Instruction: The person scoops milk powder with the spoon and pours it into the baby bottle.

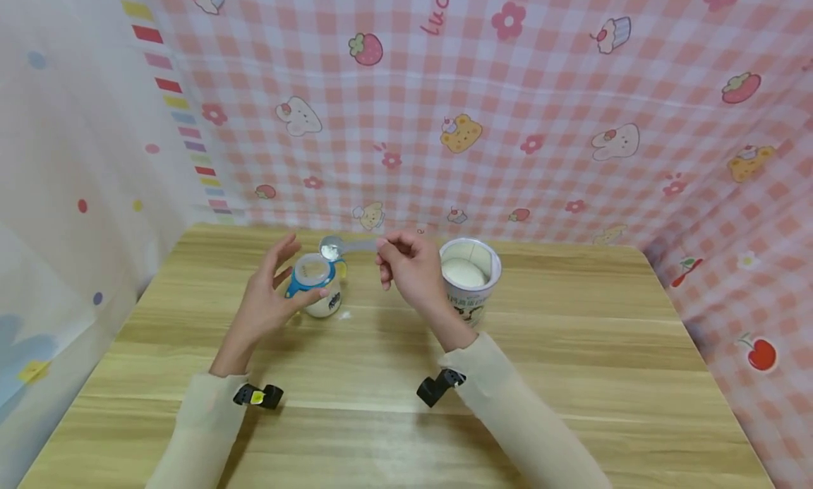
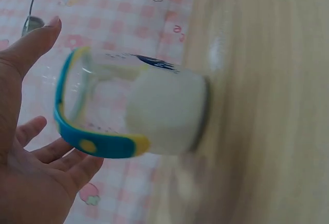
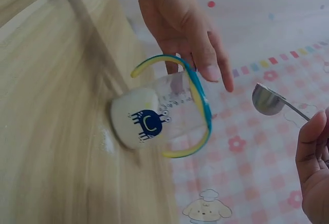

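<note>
A clear baby bottle (image 1: 327,305) with a blue-and-yellow handle ring (image 3: 204,106) and a crab print stands upright on the table, its lower part filled with something white. My left hand (image 1: 269,295) is spread around its top, thumb on the near side and fingers behind, not closed on it; contact is hard to tell. My right hand (image 1: 413,270) pinches the handle end of a metal measuring spoon (image 3: 268,101). The spoon's bowl is just beyond the bottle's rim, with whitish content visible in the head view.
A tall can (image 1: 468,309) of white powder stands open to the right, partly behind my right hand. A small white spill (image 1: 345,315) lies beside the bottle. Checked cloth (image 1: 406,122) hangs along the table's back edge.
</note>
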The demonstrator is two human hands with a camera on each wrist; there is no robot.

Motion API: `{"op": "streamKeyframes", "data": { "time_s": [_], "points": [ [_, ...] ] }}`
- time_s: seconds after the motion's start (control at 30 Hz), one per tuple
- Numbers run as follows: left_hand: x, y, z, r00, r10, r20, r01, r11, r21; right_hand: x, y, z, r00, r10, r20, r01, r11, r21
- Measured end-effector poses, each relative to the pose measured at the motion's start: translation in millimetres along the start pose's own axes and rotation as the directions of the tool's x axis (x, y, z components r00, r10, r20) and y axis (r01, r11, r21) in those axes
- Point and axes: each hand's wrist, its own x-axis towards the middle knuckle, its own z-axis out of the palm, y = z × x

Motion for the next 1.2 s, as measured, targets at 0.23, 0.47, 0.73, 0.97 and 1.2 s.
{"op": "streamKeyframes", "data": {
  "time_s": [0.23,0.47,0.73,0.97,1.2],
  "points": [
    [-1.8,-16.7,2.2,0.995,-0.084,0.058,0.087,0.995,-0.053,2.3,7.4,14.0,0.999,-0.032,0.025,0.034,0.998,-0.06],
    [-3.0,-22.6,4.2,0.993,-0.103,0.064,0.107,0.992,-0.066,2.1,14.4,22.1,0.991,-0.12,0.066,0.13,0.975,-0.179],
    [-3.2,-23.2,5.8,0.989,-0.129,0.07,0.136,0.986,-0.095,2.4,23.3,29.5,0.958,-0.253,0.134,0.282,0.912,-0.298],
    [-2.6,-25.8,5.9,0.986,-0.153,0.069,0.159,0.984,-0.08,4.6,37.6,28.3,0.849,-0.473,0.234,0.528,0.759,-0.382],
    [-3.3,-27.4,5.1,0.985,-0.157,0.076,0.163,0.984,-0.077,2.2,46.2,25.0,0.733,-0.589,0.34,0.679,0.604,-0.417]
  ]
}}
